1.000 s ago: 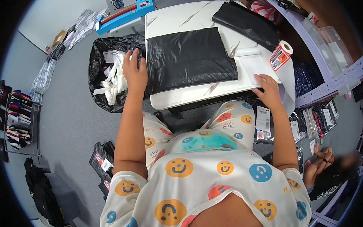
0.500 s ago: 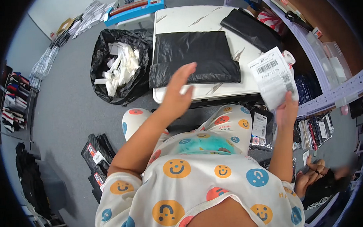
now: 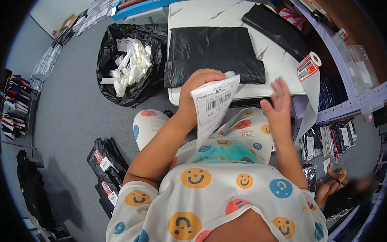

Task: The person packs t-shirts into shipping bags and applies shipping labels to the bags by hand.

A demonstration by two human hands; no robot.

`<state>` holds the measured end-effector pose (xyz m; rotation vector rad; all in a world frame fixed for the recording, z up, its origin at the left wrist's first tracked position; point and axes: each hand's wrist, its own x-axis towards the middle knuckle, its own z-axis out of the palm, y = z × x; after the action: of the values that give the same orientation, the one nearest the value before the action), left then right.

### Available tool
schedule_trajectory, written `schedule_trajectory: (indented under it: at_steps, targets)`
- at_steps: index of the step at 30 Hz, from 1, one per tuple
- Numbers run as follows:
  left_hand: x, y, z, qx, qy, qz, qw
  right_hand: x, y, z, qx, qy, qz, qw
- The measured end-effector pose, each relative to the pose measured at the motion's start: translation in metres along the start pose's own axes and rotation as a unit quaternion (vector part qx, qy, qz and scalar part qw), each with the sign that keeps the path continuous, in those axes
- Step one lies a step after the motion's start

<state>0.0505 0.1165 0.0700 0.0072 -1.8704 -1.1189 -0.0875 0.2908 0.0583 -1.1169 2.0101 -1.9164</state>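
Observation:
My left hand (image 3: pixel 194 92) is closed on a white shipping label (image 3: pixel 215 106) with printed text and a barcode, held upright over my lap at the table's near edge. Part of the fingers is hidden behind the paper. Just beyond it, a black plastic parcel (image 3: pixel 212 45) lies flat on the white marble-patterned table (image 3: pixel 207 14), its near side folded over. My right hand (image 3: pixel 279 107) is raised to the right of the label, fingers apart and holding nothing. A roll of red-and-white stickers (image 3: pixel 309 66) stands at the table's right edge, its backing strip trailing down.
Left of the table is a black bag (image 3: pixel 109 85) of white scraps. Another black plastic piece (image 3: pixel 275 32) lies at the back right. Labelled black parcels (image 3: pixel 105 160) rest on the floor. Purple shelving (image 3: pixel 350 105) runs along the right, with another person's hand (image 3: pixel 334 180) below.
The label has passed from my right hand to my left and moved left to the middle. My right hand has let go and come inward. The sticker roll is now uncovered.

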Motion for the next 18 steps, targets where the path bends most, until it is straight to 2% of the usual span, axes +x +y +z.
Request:
schedule_trajectory:
  at_steps: [2, 3, 6, 8, 11, 12, 15, 16, 18]
  targets:
    - [-0.003, 0.001, -0.006, 0.011, -0.033, 0.011, 0.999, 0.017, -0.049, 0.007, -0.120, -0.139, -0.119, 0.976]
    - [-0.001, 0.001, -0.008, 0.016, -0.053, 0.022, 0.998, 0.022, -0.064, 0.018, -0.160, -0.208, -0.188, 0.946]
    - [-0.002, 0.008, -0.011, 0.019, -0.082, -0.009, 0.996, 0.028, -0.077, 0.041, -0.098, -0.301, -0.103, 0.943]
    - [-0.008, 0.005, -0.021, 0.053, -0.090, -0.023, 0.994, 0.029, -0.081, 0.047, -0.108, -0.311, -0.061, 0.942]
    - [-0.016, 0.008, -0.029, 0.018, -0.075, -0.120, 0.990, 0.026, -0.080, 0.056, -0.111, -0.332, -0.026, 0.936]
    - [-0.015, 0.007, -0.035, 0.051, -0.134, -0.098, 0.985, 0.025, -0.079, 0.057, -0.110, -0.338, -0.019, 0.935]
    - [-0.020, 0.016, -0.037, -0.018, -0.153, -0.234, 0.960, 0.026, -0.080, 0.059, -0.153, -0.369, 0.044, 0.916]
    - [-0.024, 0.009, -0.037, -0.051, -0.170, -0.232, 0.956, 0.028, -0.079, 0.056, -0.165, -0.358, 0.022, 0.919]
    - [-0.029, 0.001, -0.045, 0.063, -0.156, -0.195, 0.966, 0.033, -0.071, 0.045, -0.184, -0.335, -0.023, 0.924]
